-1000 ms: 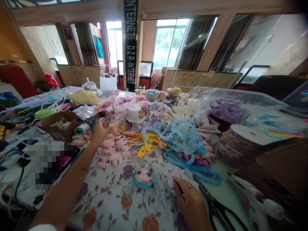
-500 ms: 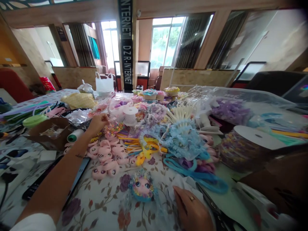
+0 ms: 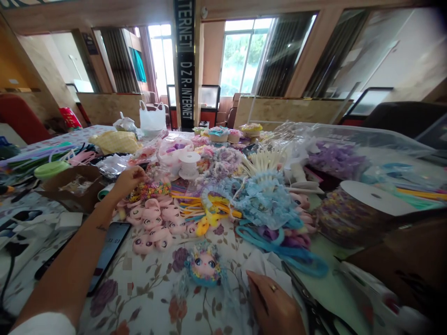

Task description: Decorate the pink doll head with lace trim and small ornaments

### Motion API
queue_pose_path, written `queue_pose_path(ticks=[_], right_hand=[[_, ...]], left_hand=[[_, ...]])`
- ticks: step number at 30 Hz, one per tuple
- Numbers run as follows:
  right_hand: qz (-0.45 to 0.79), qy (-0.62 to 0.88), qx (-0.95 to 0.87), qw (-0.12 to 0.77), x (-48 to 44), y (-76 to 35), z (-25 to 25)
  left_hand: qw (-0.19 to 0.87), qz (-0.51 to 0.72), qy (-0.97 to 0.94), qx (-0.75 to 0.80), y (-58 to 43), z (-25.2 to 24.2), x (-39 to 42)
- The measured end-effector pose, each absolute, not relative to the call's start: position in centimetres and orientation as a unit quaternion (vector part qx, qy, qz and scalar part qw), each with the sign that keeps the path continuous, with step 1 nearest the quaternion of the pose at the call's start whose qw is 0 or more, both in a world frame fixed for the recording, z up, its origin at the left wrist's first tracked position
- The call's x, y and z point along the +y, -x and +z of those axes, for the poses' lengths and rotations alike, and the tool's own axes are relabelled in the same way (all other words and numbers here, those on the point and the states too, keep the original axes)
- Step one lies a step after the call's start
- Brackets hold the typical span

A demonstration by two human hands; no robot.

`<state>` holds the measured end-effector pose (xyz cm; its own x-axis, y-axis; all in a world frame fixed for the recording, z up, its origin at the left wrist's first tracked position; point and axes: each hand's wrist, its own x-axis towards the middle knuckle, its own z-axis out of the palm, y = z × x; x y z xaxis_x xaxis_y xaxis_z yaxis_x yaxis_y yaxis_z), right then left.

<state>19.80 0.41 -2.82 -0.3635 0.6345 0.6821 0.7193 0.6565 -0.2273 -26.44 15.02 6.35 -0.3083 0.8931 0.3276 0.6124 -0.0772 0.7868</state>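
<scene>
My left hand (image 3: 129,182) reaches over a clear bag of small multicoloured pieces (image 3: 153,187), its fingers closed together. Whatever they hold, if anything, is too small to make out. Low on the right, my right hand (image 3: 274,302) lies curled against crumpled white tissue (image 3: 265,266), with a ring on one finger. Its fingers are pressed together, and their tips are partly hidden. Between the hands a doll head (image 3: 205,264) with big blue eyes lies face up, ringed with small flowers and blue trim. Several plain pink doll heads (image 3: 153,218) are grouped beyond it.
A phone (image 3: 109,253) lies beside my left forearm. Black scissors (image 3: 316,307) and a white glue gun (image 3: 370,288) lie at right. Blue ruffled trim (image 3: 267,197), a white spool (image 3: 189,164), a large ribbon reel (image 3: 349,214) and a cardboard box (image 3: 71,190) crowd the table.
My left hand has moved left and slightly back toward me, its fingers still closed, and more of the phone shows. My right hand stays by the tissue. The view has shifted slightly.
</scene>
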Motion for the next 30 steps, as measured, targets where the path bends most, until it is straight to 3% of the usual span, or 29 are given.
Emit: queue_pose_path(ticks=[8,14,30], right_hand=[[-0.032,0.421,-0.825,0.376,0.3,-19.5,-3.3],[-0.028,0.421,-0.825,0.375,0.1,-19.5,-3.5],[-0.018,0.432,-0.822,0.371,-0.1,-19.6,-3.4]], left_hand=[[0.177,0.383,-0.616,0.665,27.1,6.2,14.7],[0.185,0.252,-0.677,0.666,25.8,6.5,15.4],[0.169,0.206,-0.704,0.658,25.5,7.9,14.8]])
